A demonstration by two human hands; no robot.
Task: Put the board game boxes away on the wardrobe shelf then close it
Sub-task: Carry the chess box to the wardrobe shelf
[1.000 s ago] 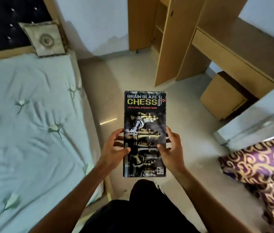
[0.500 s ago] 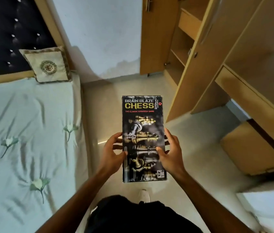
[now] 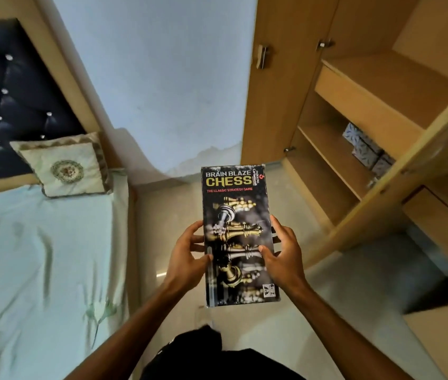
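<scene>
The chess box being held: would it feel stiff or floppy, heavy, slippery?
Probably stiff: the chess box looks flat and unbent though the left hand and right hand grip only its lower half. Likely fairly light, since fingers at its edges carry it. Its printed face shows some sheen, so possibly slightly slippery.

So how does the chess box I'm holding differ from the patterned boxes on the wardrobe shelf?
The chess box is black with gold chess pieces; the patterned boxes are pale grey-blue. The chess box is gripped by the left hand and right hand; the patterned boxes sit on a wardrobe shelf. The chess box is single, long and flat; the patterned boxes are several, clustered together. Both are rectangular.
</scene>
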